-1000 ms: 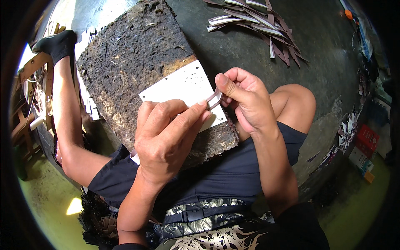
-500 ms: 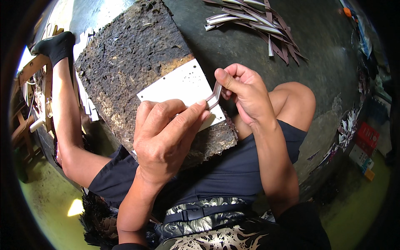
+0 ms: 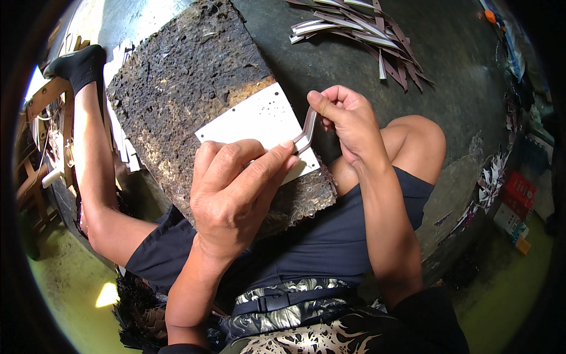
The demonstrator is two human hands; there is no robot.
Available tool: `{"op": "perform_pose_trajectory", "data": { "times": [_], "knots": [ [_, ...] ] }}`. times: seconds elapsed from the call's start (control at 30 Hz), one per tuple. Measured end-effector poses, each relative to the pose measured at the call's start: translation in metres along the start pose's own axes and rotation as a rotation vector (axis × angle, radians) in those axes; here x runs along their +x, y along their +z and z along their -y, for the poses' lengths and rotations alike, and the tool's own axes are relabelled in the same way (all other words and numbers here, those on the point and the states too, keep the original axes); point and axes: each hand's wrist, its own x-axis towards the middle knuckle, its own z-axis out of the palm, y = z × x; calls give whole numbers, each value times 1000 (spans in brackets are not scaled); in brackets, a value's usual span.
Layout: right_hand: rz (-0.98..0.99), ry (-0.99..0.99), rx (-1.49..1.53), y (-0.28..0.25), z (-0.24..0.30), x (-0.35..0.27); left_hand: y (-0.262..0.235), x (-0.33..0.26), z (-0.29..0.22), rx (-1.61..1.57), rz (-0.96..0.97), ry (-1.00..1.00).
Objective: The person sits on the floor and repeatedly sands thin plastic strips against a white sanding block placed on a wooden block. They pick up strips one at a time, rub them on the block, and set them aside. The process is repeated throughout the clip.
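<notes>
A narrow brown-and-white strip (image 3: 309, 125) bends upward off a thin white board (image 3: 250, 123) with small dark holes. With its fingers curled, my left hand (image 3: 227, 186) presses the strip's lower end against the board, index fingertip on top. The strip's free end is pinched between thumb and fingers of my right hand (image 3: 351, 121), raised just beyond the board's right edge. The board lies on a rough, dark slab (image 3: 183, 76) between my legs. My left fingers cover part of the board and the strip's lower end.
A pile of brown and white strips (image 3: 365, 29) lies on the dark floor at the far right. Pale scraps (image 3: 124, 147) lie beside my outstretched left leg. Further right are shredded scraps (image 3: 490, 183) and a red box (image 3: 519, 196).
My right hand has shifted slightly up and to the right with the strip's end, and the strip stands a little straighter. My left hand stays almost still.
</notes>
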Motion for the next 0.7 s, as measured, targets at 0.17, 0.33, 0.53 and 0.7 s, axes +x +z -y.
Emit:
{"op": "perform_pose_trajectory", "data": {
  "times": [0.17, 0.33, 0.53, 0.7],
  "knots": [
    [-40, -1, -69, 0, -3, 4, 1, -1, 0, -5, -2, -6],
    [-119, -35, -163, 3, -5, 9, 1, -1, 0, -11, -1, -14],
    [-215, -36, -361, 2, -8, 17, 2, -1, 0, -10, -3, -11],
    [-305, -75, -521, 2, -12, 26, 2, 0, 1, 1, -8, 1]
  ]
}}
